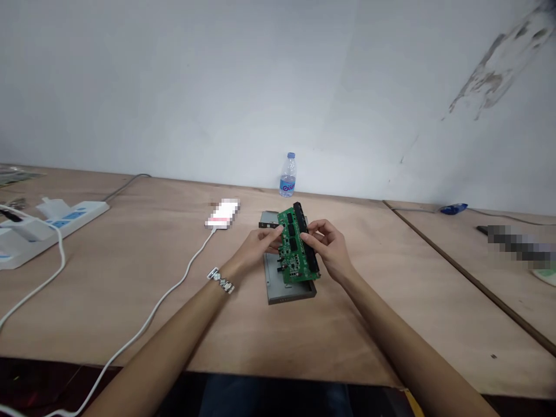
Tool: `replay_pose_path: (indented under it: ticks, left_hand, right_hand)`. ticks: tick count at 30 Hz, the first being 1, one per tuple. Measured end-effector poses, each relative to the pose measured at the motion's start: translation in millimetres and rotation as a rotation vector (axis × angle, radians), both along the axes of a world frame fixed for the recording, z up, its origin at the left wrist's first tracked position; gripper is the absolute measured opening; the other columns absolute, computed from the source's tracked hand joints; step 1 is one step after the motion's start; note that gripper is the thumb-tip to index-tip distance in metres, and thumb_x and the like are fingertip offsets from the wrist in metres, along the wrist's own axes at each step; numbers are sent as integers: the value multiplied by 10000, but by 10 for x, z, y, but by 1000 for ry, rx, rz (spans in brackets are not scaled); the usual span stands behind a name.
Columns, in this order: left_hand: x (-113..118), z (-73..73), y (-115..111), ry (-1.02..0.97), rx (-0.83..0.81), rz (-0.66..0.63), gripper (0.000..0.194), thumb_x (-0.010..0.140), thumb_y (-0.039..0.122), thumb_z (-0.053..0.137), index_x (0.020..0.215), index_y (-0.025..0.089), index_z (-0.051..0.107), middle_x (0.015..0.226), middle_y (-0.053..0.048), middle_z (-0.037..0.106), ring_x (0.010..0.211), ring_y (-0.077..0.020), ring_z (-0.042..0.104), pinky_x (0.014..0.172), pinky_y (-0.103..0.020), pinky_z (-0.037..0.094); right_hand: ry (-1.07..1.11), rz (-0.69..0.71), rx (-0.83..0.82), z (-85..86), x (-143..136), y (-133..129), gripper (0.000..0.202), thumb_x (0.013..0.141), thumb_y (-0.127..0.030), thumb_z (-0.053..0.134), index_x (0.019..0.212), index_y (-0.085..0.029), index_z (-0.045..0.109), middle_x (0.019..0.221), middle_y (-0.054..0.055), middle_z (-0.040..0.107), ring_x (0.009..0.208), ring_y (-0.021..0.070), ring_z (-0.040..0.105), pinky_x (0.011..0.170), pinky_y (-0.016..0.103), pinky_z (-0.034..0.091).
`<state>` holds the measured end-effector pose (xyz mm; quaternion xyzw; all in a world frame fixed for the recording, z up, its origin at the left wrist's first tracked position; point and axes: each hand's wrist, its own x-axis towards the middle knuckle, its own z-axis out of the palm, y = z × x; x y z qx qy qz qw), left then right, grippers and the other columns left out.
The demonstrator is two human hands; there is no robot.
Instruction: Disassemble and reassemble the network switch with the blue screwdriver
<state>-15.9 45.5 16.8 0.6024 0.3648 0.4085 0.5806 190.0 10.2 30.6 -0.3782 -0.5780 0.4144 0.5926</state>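
Between my two hands is a green circuit board [293, 260], tilted, with dark chips and a long black connector block along its right edge. My left hand [260, 240] pinches the board's left edge between thumb and fingers. On the other side, my right hand [328, 243] grips it at the black connector block, thumb on top. Directly below the board, a shallow grey metal case [292, 292] lies on the wooden table [243, 336]. The board hides much of the inside of this case.
A water bottle [287, 179] stands by the wall. Left of centre lies a phone [223, 214] on a white cable [174, 286]. At far left is a white power strip [87, 214] with plugs. To the right are a blue packet [454, 209] and a blurred dark object [512, 240].
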Motion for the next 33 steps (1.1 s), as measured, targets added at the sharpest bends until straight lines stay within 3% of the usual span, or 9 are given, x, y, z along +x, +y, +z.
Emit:
replay_pose_path:
  ticks: [5,9,21,29,33]
  left_hand:
    - [24,2,-49,-72,-3,-103,620,893,680,550,1140,142,731,1174,-164,716,978,-260,685,826,-366,530]
    - [22,-46,-66,-170,0,-155,599,923,657,519,1195,158,708,1197,-143,714,1020,-268,682,866,-367,519]
    - [1,-48,-94,-337,41,-213,515,920,538,596,1250,150,679,1213,-137,711,1121,-303,651,914,-382,508]
    - [6,-48,-75,-334,-78,-134,583,889,639,582,1120,127,737,1092,-132,759,984,-270,699,855,-343,519]
    - [35,-13,-92,-354,-153,-63,633,846,674,597,1086,107,743,1010,-141,773,929,-264,714,812,-327,540]
  right_hand:
    - [26,212,-40,-6,-100,-93,374,756,-408,823,1013,-236,614,923,15,591,723,151,590,447,226,491]
    - [8,251,-59,-84,-171,-120,358,745,-399,836,972,-240,611,957,35,609,761,169,607,440,222,498]
    - [-75,211,-76,-216,-185,-81,332,780,-420,805,982,-227,625,927,26,617,705,150,582,443,227,486]
    - [-135,75,-125,-231,-193,-66,310,838,-488,718,927,-211,609,854,23,647,583,118,528,440,222,419]
    - [-218,-44,-79,-283,-162,-16,284,856,-483,689,849,-210,611,775,12,648,586,130,513,526,242,406]
